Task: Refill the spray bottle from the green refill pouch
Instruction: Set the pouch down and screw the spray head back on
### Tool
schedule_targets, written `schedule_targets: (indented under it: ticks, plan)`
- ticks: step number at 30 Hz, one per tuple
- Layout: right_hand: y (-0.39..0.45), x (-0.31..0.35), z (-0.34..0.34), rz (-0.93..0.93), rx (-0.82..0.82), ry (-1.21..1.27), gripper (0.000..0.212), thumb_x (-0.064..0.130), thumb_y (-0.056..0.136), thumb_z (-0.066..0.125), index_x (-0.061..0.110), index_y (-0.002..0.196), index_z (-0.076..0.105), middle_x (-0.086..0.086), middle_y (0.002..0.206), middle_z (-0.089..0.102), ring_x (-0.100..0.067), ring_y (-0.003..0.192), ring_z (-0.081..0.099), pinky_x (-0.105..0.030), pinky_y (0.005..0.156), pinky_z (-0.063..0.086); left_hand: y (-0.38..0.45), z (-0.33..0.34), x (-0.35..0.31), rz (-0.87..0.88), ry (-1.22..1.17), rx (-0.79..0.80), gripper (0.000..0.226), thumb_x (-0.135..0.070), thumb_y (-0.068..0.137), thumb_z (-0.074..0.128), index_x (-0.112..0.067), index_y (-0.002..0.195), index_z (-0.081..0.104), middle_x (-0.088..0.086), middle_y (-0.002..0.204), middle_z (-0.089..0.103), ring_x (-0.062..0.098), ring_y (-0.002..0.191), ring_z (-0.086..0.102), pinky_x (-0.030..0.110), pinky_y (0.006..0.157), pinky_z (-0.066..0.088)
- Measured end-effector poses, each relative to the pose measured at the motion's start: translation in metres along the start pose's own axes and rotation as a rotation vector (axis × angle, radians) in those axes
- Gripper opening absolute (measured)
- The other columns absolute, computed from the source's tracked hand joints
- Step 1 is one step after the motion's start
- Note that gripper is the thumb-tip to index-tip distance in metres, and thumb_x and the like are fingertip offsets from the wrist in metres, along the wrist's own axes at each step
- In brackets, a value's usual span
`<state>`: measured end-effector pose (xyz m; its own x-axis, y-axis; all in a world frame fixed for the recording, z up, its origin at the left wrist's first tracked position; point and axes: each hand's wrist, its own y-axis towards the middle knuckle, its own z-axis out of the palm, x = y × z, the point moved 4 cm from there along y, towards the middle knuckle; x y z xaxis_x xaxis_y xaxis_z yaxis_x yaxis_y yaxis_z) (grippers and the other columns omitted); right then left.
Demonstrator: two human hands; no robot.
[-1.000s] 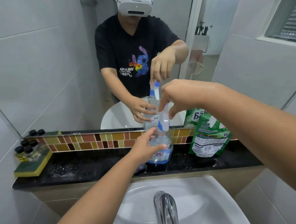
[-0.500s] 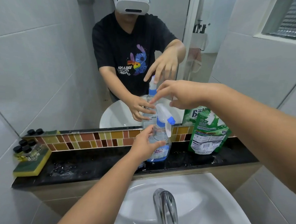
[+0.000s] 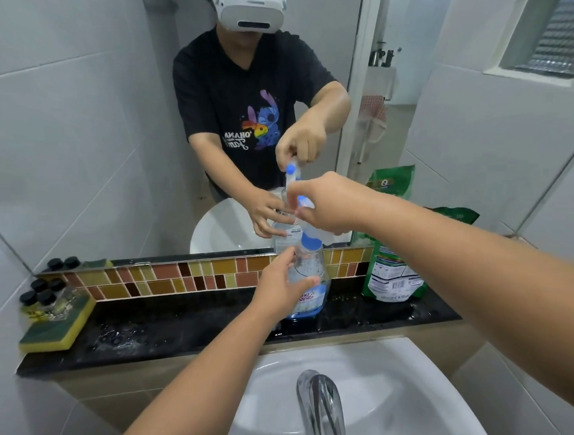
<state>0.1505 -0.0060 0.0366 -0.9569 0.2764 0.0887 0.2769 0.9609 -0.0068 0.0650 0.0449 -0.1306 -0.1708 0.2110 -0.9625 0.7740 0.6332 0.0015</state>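
- my left hand is wrapped round the spray bottle, which is standing on the black ledge behind the sink
- right hand pinches the spray head on top; it's mostly hidden under my fingers, so I can't tell if it's loose
- green refill pouch stands just right of the bottle, partly behind my right arm
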Motion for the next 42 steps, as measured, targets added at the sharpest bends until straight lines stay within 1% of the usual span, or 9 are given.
schedule_targets:
  ticks: [4,6,11,14,19,29,32,38,42]
  plan:
    - [-0.005,-0.013,-0.012,0.075,0.208,0.336,0.046,0.004,0.099,0.034,0.036,0.115,0.063,-0.011,0.077,0.072,-0.021,0.063,0.075,-0.023,0.055,0.058,0.000,-0.001,0.001,0.006,-0.005,0.018,0.049,-0.032,0.082,0.080,-0.069,0.097,0.051,-0.026,0.116,0.061,0.012,0.123,0.055,0.043,0.097,0.052]
    - [-0.009,-0.017,-0.016,0.014,0.310,0.336,0.059,-0.006,0.095,0.042,0.041,0.126,0.059,-0.009,0.083,0.073,-0.018,0.075,0.076,-0.023,0.065,0.060,0.001,-0.002,0.001,-0.005,-0.012,0.019,0.047,-0.032,0.082,0.080,-0.066,0.099,0.051,-0.026,0.115,0.061,0.012,0.122,0.055,0.041,0.096,0.052]
    - [-0.003,-0.013,-0.022,-0.176,0.163,-0.186,0.052,0.026,0.083,0.079,0.041,0.130,0.061,0.007,0.095,0.062,-0.010,0.079,0.056,-0.021,0.068,0.043,0.001,-0.001,0.000,0.000,0.015,0.013,0.045,-0.032,0.082,0.079,-0.064,0.099,0.051,-0.018,0.122,0.062,0.014,0.123,0.056,0.043,0.097,0.053]
    - [-0.003,-0.009,-0.026,-0.224,0.099,-0.230,0.050,0.036,0.075,0.084,0.036,0.122,0.068,0.006,0.109,0.048,-0.014,0.100,0.043,-0.033,0.086,0.045,0.001,0.000,0.000,0.015,0.067,-0.001,0.042,-0.033,0.082,0.079,-0.061,0.098,0.051,-0.013,0.128,0.062,0.015,0.124,0.056,0.049,0.101,0.051]
    - [0.000,-0.005,-0.026,-0.251,0.090,-0.314,0.045,0.041,0.078,0.081,0.030,0.120,0.071,0.006,0.118,0.056,-0.016,0.104,0.049,-0.028,0.081,0.041,0.004,0.000,0.002,0.016,0.137,-0.022,0.041,-0.037,0.083,0.078,-0.046,0.112,0.051,-0.009,0.131,0.062,0.015,0.121,0.056,0.048,0.099,0.052]
    - [0.002,-0.011,-0.026,-0.243,0.060,-0.294,0.043,0.055,0.076,0.077,0.029,0.110,0.074,0.011,0.096,0.054,-0.018,0.097,0.053,-0.034,0.075,0.047,0.009,0.002,0.005,0.069,0.241,-0.065,0.052,-0.043,0.082,0.076,-0.036,0.126,0.049,-0.010,0.131,0.061,0.008,0.114,0.050,0.035,0.091,0.048]
    - [0.002,-0.011,-0.026,-0.235,0.057,-0.285,0.043,0.055,0.076,0.077,0.030,0.110,0.074,0.012,0.095,0.054,-0.019,0.099,0.054,-0.033,0.075,0.047,0.008,0.003,0.004,0.072,0.239,-0.078,0.051,-0.043,0.083,0.076,-0.034,0.126,0.050,-0.008,0.132,0.061,0.012,0.119,0.054,0.040,0.094,0.052]
    - [-0.003,-0.016,-0.022,-0.178,0.054,-0.248,0.048,0.046,0.083,0.075,0.034,0.127,0.064,0.003,0.124,0.060,-0.022,0.112,0.055,-0.041,0.093,0.049,0.008,-0.001,0.005,0.068,0.185,-0.086,0.042,-0.042,0.081,0.077,-0.038,0.115,0.054,-0.010,0.124,0.064,0.015,0.117,0.058,0.051,0.097,0.052]
    - [-0.013,-0.029,-0.014,-0.043,0.001,0.098,0.056,0.026,0.092,0.064,0.042,0.142,0.044,-0.002,0.128,0.051,-0.017,0.101,0.057,-0.033,0.089,0.046,0.008,-0.003,0.008,0.056,0.106,-0.032,0.041,-0.039,0.081,0.079,-0.038,0.113,0.054,-0.008,0.124,0.063,0.018,0.121,0.056,0.054,0.099,0.050]
